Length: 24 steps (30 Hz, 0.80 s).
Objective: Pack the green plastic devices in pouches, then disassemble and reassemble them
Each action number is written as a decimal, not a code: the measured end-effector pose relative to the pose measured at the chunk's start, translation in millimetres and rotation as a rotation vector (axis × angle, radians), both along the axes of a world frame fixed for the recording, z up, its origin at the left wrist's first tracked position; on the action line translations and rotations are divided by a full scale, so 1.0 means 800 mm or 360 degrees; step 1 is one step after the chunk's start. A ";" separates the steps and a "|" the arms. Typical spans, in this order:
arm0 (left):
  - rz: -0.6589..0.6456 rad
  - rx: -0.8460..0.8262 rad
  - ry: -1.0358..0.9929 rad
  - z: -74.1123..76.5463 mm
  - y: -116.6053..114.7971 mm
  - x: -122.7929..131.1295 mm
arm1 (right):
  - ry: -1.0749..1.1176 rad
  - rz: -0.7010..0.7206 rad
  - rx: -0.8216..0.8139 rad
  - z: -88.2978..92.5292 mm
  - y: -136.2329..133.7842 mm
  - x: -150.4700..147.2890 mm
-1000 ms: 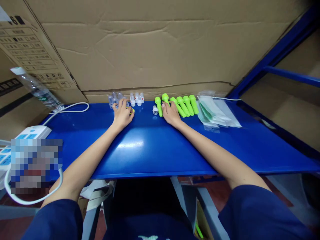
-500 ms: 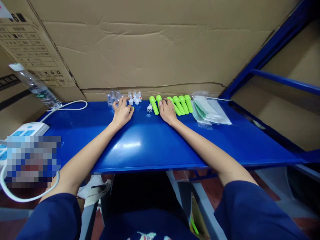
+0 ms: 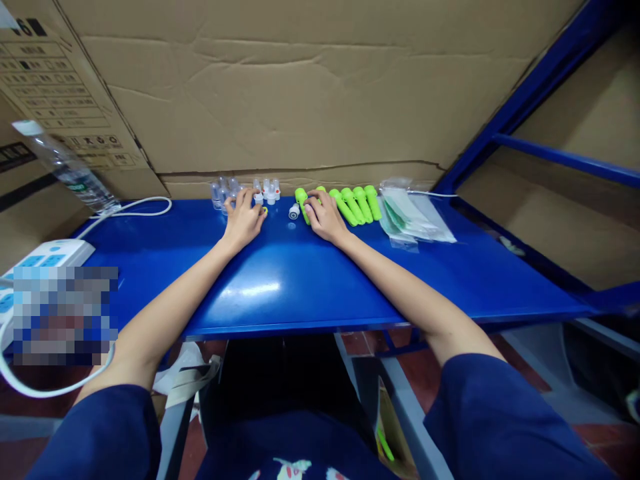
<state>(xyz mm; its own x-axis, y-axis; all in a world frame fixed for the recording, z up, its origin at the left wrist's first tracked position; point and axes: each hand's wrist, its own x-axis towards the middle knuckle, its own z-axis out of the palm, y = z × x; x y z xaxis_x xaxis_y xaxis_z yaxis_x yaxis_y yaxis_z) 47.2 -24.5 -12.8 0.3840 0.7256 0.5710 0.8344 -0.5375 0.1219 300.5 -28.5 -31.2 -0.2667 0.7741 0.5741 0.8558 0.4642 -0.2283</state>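
My left hand [image 3: 244,219] rests at the back of the blue table, fingers spread and bent, beside several clear plastic caps [image 3: 219,196]. Close to its thumb lies a small yellow-green ring [image 3: 265,211], partly covered. Just beyond the fingertips stand several white-and-clear small parts [image 3: 271,193], one with a red dot. My right hand [image 3: 326,217] lies with fingers apart over the left end of a row of lime-green flashlight-shaped tubes [image 3: 360,205], partly hiding two of them. Between the hands is a round white part [image 3: 294,212] with a dark ringed face.
Flat plastic packets [image 3: 417,217] lie right of the tubes. At left are a water bottle [image 3: 75,173], a white power strip [image 3: 55,257] and its cable. Cardboard [image 3: 300,100] walls off the back; a blue frame bar [image 3: 565,158] stands right.
My right hand has slid left along the green tubes, uncovering one and partly covering the leftmost ones. My left hand stays nearly in place. The whole view has shifted slightly.
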 end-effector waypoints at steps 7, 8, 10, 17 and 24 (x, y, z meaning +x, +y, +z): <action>-0.0045 0.0047 -0.0014 0.000 -0.003 0.003 | -0.0349 -0.0163 -0.0363 0.034 -0.001 -0.040; -0.0053 0.0047 -0.0014 0.000 -0.004 0.003 | -0.0391 -0.0187 -0.0436 0.039 0.002 -0.045; -0.0065 0.0047 -0.0009 0.000 -0.004 0.004 | -0.0421 -0.0202 -0.0549 0.048 0.010 -0.052; -0.0026 0.0039 0.0012 0.000 -0.003 0.004 | -0.0218 -0.0310 -0.0719 0.054 0.032 -0.076; -0.0024 0.0077 -0.0038 -0.001 -0.002 0.001 | -0.0006 -0.0249 -0.0796 0.041 0.036 -0.083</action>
<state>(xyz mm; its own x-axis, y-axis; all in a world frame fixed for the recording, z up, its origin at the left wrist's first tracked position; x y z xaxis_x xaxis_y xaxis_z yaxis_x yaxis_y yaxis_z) 48.4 -26.0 -13.2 0.3805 0.6912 0.6143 0.8235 -0.5556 0.1150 234.4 0.5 1.3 -0.1272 0.9842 0.1235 0.9075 0.1657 -0.3860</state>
